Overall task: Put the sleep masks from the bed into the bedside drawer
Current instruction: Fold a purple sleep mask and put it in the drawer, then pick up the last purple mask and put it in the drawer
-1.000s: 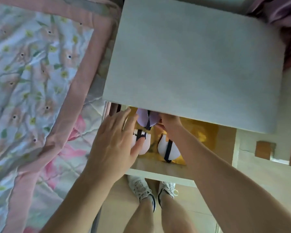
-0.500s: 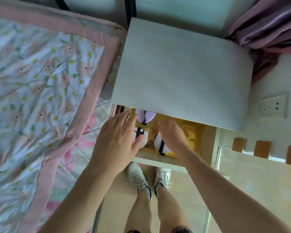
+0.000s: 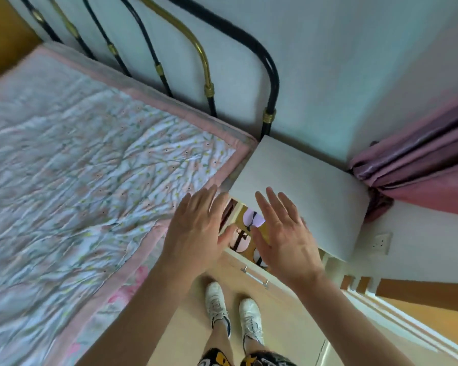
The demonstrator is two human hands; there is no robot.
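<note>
Now both hands hover above the open bedside drawer [image 3: 251, 270], palms down; the left hand [image 3: 196, 233] is spread flat with fingers loosely apart and holds nothing; the right hand [image 3: 283, 239] is likewise spread and empty, partly covering the drawer's opening. Sleep masks [image 3: 239, 240] lie inside the drawer on a yellow lining: one pale with a dark strap between the two hands, a lilac one [image 3: 253, 217] further back under the edge of the nightstand top [image 3: 302, 186], a third just showing beneath the right wrist. The quilt [image 3: 90, 186] on the bed shows no mask in the part visible, though the frame is blurred and the bed's far side is cut off. Judgement: the placing step looks done or nearly so; the drawer stands pulled out, its metal handle [image 3: 255, 277] free at the front. Next move likely calls for a check of the bed for any remaining mask; failing that, a flat push on the drawer front, masks and straps kept clear of the closing edge.
</note>
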